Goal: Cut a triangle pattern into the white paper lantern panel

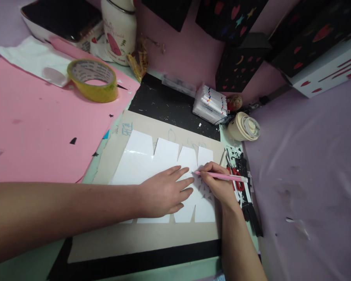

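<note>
A white paper cutout [140,164] with notched top and bottom edges lies on a beige board [146,242]. My left hand [165,192] rests flat on the paper, fingers spread, holding nothing. To its right, my right hand [218,181] grips a pink pen [222,176], its tip touching the paper just beyond my left fingertips. Small grey triangular shapes show on the paper beside my right hand.
Pink sheets [46,128] and a yellow tape roll [93,80] lie at left. Behind stand a white bottle [119,33] and a marker case [210,104]. A lidded cup [243,127], red-handled scissors [238,179] and black scraps are at right.
</note>
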Demonstrator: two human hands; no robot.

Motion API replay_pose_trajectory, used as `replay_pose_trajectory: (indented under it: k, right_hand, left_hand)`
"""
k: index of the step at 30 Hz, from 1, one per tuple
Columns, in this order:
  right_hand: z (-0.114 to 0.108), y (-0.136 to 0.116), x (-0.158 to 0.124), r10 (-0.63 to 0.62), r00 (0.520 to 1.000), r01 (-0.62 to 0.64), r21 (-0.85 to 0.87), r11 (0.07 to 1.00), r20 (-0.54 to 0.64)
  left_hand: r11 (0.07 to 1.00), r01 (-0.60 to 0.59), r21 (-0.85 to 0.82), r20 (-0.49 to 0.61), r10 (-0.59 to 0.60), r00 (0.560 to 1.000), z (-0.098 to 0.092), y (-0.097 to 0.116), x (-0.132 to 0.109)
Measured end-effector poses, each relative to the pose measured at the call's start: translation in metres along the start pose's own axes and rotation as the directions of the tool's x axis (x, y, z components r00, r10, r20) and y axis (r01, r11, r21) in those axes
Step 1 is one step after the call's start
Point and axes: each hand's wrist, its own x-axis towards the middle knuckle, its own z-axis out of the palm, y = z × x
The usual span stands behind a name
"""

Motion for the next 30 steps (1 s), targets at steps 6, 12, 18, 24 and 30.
replay_pose_trajectory:
  k: [6,12,18,24,30]
  right_hand:
    - [-0.0009,0.0011,0.0003,-0.015,1.0,0.015,0.005,1.0,0.013]
    - [0.0002,-0.0024,0.0005,-0.002,1.0,0.002,0.01,1.0,0.009]
    - [0.0007,-0.0055,0.0004,0.005,1.0,-0.005,0.02,1.0,0.011]
    - [0.0008,-0.0057,0.0005,0.004,1.0,-0.004,0.01,1.0,0.004]
    - [0.0009,-0.0053,0.0004,0.003,1.0,-0.003,0.008,1.0,-0.028]
  left_hand:
    - [1.0,-0.002,0.006,-0.006,0.002,1.0,0.0,-0.0001,0.0003]
    - [1.0,-0.003,0.008,-0.002,0.003,1.0,0.0001,-0.0004,-0.0002]
    - [1.0,-0.006,0.025,0.042,0.005,0.999,-0.0003,-0.0001,0.0]
    - [1.0,-0.001,0.003,0.046,0.001,0.999,0.0001,-0.0002,0.0006]
    - [1.0,-0.001,0.006,0.101,0.001,0.995,-0.002,-0.0006,0.0025]
